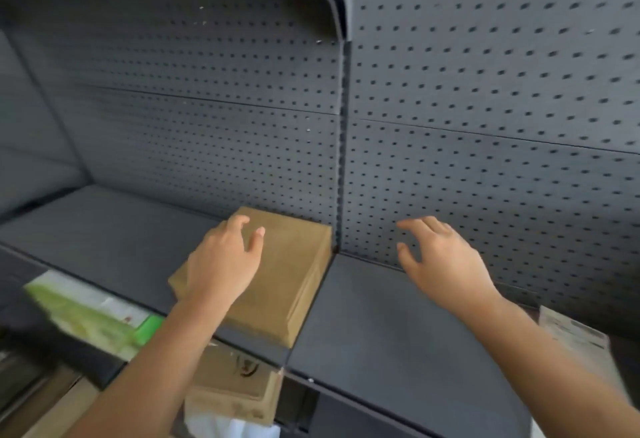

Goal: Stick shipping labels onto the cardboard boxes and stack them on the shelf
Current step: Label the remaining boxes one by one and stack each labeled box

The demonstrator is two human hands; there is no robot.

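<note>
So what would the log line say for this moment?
left hand: resting on cardboard box | right hand: open, empty | box: on shelf

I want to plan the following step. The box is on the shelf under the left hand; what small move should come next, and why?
Probably lift the left hand away: the cardboard box already lies flat on the shelf, near the pegboard, and the right hand hovers open, holding nothing.

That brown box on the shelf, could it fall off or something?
Maybe. The cardboard box lies with its near corner right at the front edge of the dark shelf, so a nudge from the left hand resting on it might tip it off. It could land on the other box below. The right hand hovers open, touching nothing, so it is not steadying anything.
</note>
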